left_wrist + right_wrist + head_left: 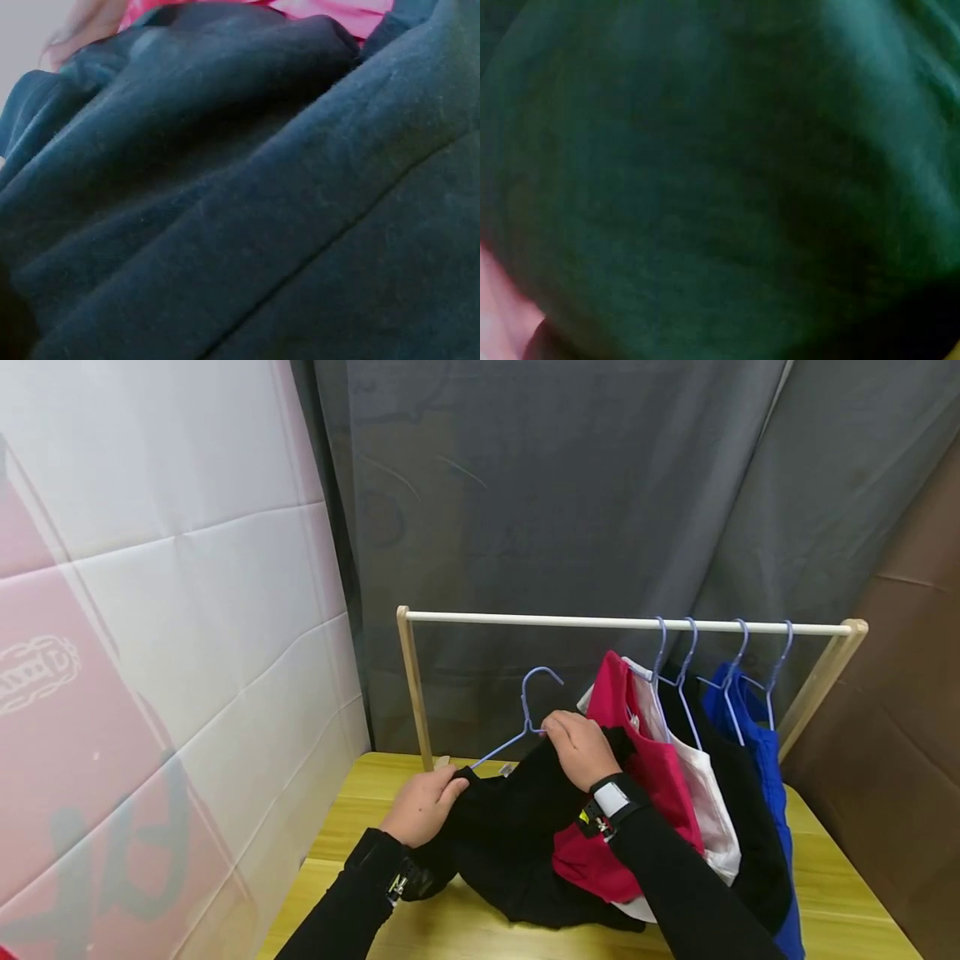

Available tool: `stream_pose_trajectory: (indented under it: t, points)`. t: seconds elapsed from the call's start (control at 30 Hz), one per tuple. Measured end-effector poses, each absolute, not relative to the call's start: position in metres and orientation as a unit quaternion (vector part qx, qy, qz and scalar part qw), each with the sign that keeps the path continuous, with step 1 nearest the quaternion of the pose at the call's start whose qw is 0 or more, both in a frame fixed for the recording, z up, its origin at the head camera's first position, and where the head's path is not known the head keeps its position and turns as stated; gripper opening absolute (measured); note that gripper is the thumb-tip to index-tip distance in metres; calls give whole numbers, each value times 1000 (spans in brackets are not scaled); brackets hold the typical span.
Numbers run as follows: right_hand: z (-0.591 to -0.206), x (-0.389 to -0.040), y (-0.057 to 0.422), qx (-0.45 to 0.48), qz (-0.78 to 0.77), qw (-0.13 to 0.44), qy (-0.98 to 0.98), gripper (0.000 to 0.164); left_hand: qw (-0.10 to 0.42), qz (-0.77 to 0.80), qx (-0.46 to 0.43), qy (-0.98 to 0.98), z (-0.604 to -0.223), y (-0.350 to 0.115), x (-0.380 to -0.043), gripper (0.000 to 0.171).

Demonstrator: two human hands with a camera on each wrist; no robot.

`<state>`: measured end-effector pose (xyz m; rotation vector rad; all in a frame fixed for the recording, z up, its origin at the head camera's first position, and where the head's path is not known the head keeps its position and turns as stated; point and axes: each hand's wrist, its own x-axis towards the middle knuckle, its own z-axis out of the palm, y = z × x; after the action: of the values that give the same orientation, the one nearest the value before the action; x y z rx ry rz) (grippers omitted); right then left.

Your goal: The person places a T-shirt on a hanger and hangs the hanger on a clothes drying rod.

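Observation:
A black top (517, 835) hangs between my two hands over the table, its cloth draping down in loose folds. A light purple clothes hanger (501, 746) runs into its left shoulder, with the hook standing up free of the rail. My left hand (422, 802) pinches the top's left shoulder by the hanger's end. Close below the hook, my right hand (581, 750) grips the hanger's right arm, the black cloth bunched beside it. Dark cloth (240, 180) fills most of the left wrist view, and blurred dark cloth (705, 180) covers the right wrist view.
A wooden rack with a white rail (525, 619) stands on the yellow wooden table (832, 877). On its right side hang a red top (660, 777), a white one (708, 793), a black one (738, 827) and blue clothing (768, 768). The red top touches my right forearm.

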<state>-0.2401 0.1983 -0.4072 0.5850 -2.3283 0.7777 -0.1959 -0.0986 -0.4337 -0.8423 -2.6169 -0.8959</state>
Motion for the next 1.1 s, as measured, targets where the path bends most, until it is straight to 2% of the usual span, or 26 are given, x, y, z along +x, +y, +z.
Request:
stream_pose_trajectory:
  t: [0.07, 0.2, 0.27, 0.57, 0.8, 1.0, 1.1]
  points:
    - [-411, -243, 206, 215, 284, 317, -879, 29, 124, -317, -281, -897, -433, -103, -194, 24]
    - [-418, -246, 218, 203, 246, 332, -888, 29, 111, -335, -266, -897, -431, -108, -189, 46]
    - [-419, -246, 221, 197, 227, 334, -893, 31, 101, -346, -260, -896, -429, -110, -186, 49]
    - [-425, -253, 235, 165, 181, 355, -902, 36, 67, -407, -267, -871, -422, -111, -183, 40]
    - [-417, -249, 227, 148, 234, 386, -880, 33, 61, -438, -253, -860, -410, -101, -184, 18]
    - [-401, -237, 204, 128, 309, 332, -882, 52, 66, -465, -271, -840, -397, -90, -165, 17]
    - [-391, -232, 195, 125, 354, 296, -878, 57, 33, -491, -299, -817, -391, -81, -157, 14]
